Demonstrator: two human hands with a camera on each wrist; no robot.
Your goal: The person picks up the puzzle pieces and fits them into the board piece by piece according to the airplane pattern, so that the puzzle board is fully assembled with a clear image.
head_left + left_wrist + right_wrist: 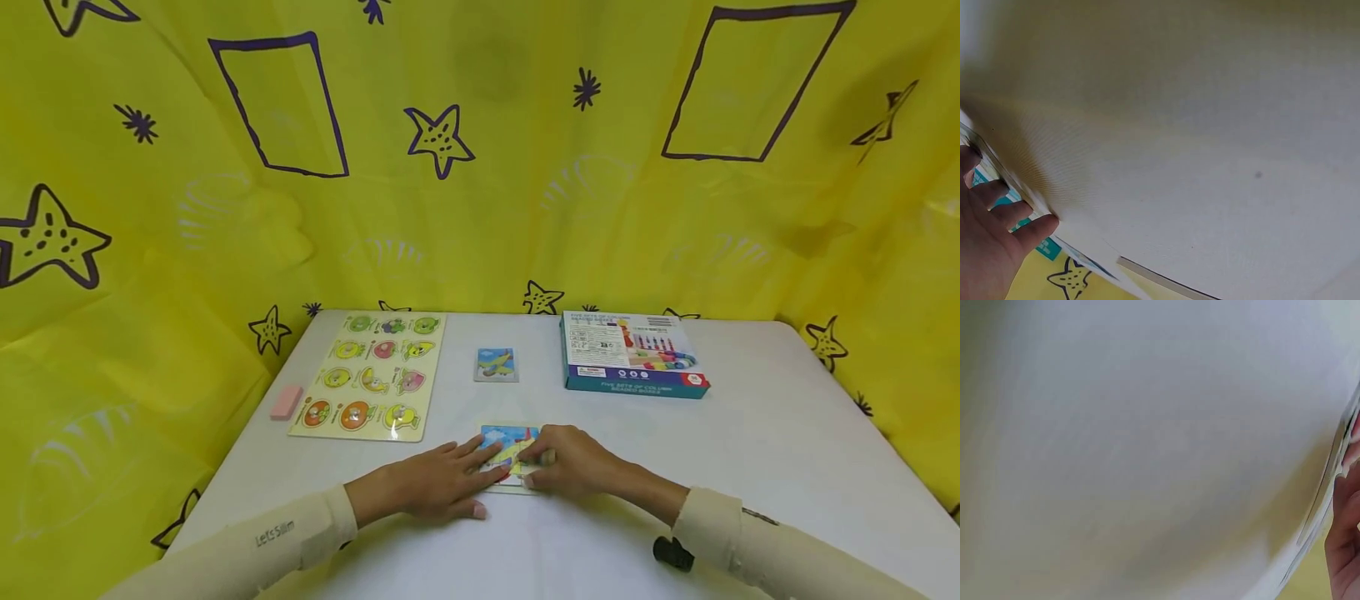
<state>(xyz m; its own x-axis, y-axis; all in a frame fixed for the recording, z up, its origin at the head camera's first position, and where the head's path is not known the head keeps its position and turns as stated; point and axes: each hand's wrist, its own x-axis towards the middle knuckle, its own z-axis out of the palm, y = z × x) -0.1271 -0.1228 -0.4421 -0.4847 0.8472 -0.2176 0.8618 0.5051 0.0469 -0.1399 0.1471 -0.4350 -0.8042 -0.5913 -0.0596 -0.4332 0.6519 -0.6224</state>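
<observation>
A small jigsaw puzzle with a colourful picture on blue lies at the front middle of the white table. My left hand rests on its left side, fingers spread nearly straight over the pieces. From the right, my right hand curls over the puzzle and pinches a piece at its right side between thumb and fingers. That piece is mostly hidden by the hand. Both wrist views catch only the hands at the edge, the left fingers at lower left and the right thumb at far right.
Behind the puzzle lies a small picture card showing a yellow plane. A fruit peg board is at left, with a pink block beside it. A flat teal and white box sits back right. A yellow curtain hangs behind.
</observation>
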